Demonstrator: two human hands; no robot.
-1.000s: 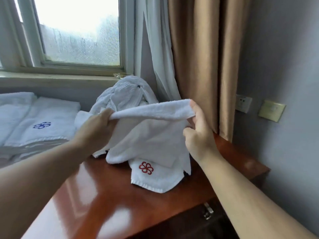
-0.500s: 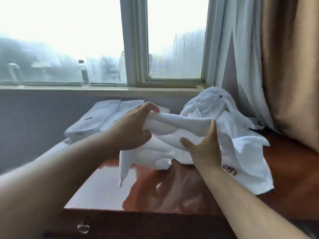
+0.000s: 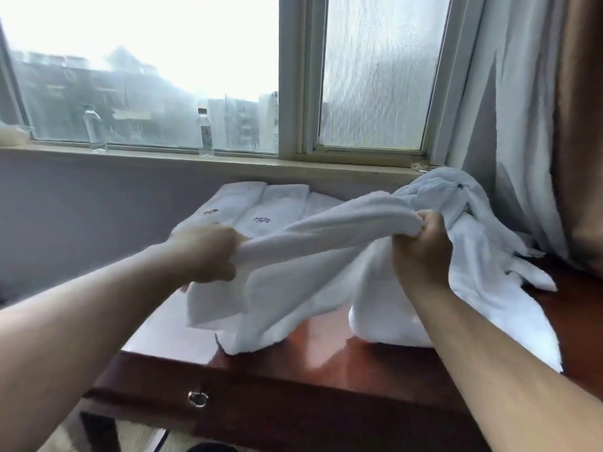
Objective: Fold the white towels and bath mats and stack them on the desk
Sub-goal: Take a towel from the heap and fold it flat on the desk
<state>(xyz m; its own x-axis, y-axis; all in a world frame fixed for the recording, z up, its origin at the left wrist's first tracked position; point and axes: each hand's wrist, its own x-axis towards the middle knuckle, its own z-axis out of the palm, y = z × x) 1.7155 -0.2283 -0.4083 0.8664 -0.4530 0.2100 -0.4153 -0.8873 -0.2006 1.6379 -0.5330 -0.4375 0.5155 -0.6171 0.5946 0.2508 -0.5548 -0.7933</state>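
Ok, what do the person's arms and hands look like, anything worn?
The left forearm and right forearm are bare to the frame edge, no sleeves or cuffs in view. The left hand and right hand are gloveless; no watch, bracelet or ring shows on the sides visible. The left hand is motion-blurred, so small items there cannot be ruled out.

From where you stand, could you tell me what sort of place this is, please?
Probably a hotel guest room: folded white towels with embroidered logos on a polished wooden desk, bottled water on the windowsill, heavy curtains.
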